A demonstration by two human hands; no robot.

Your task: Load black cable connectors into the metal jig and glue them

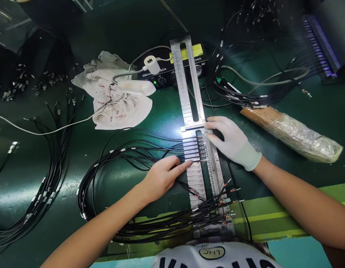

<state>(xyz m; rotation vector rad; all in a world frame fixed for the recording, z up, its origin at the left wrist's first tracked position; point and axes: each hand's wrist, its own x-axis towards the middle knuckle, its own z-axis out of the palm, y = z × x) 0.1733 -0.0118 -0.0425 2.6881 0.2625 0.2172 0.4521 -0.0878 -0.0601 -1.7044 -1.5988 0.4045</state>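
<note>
My left hand (162, 178) is bare. Its thumb lies stretched on the slotted metal fixture (195, 180), pressing the lowest of several black cables (190, 152) laid side by side across it; the other fingers curl in, partly hidden. Stripped cable ends with small coloured wires (202, 148) show over the fixture's central slot. My right hand (230, 141), in a white glove, has its fingertips closed at the fixture's right edge, where the long slotted metal frame (200, 93) joins it. What the fingertips grip there is partly hidden.
A loose cable bundle (172, 223) crosses the fixture's near end. More cables (49, 186) lie at left. Beyond stand a cloth-wrapped lamp (136, 88) and a black control box (157, 80). At right lie a plastic-wrapped package (295, 134) and coiled cables (236, 95).
</note>
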